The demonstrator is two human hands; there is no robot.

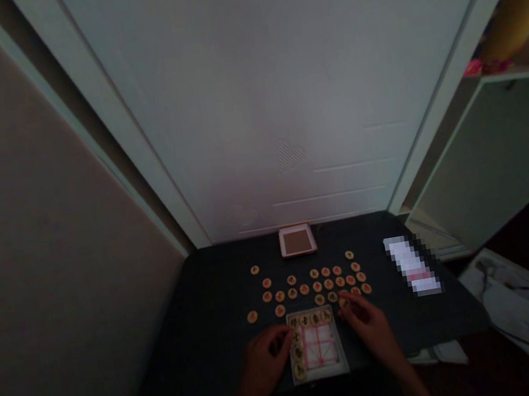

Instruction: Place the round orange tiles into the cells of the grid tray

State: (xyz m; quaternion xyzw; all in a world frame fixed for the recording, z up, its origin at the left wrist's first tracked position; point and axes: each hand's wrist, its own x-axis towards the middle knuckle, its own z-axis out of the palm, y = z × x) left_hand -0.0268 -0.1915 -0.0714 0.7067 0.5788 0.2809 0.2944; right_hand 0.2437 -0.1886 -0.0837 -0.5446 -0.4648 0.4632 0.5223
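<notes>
A small white tray [339, 358] with a red grid stands near the front of a dark table [205, 329]. Several round wooden game pieces lie in it along its far and left sides. More round pieces [316, 286] are scattered on the table beyond it. My left hand [266, 360] rests at the tray's left edge, fingers curled near a piece there. My right hand [370, 325] reaches just right of the tray's far corner, fingertips pinched at a loose piece [344, 303]. The picture is dim.
A square white lid or box [297, 242] with a brown inside lies at the table's far edge by the wall. A blurred white object [412, 264] lies on the right of the table. White cloth or bags [514, 298] lie on the floor at right, below shelves.
</notes>
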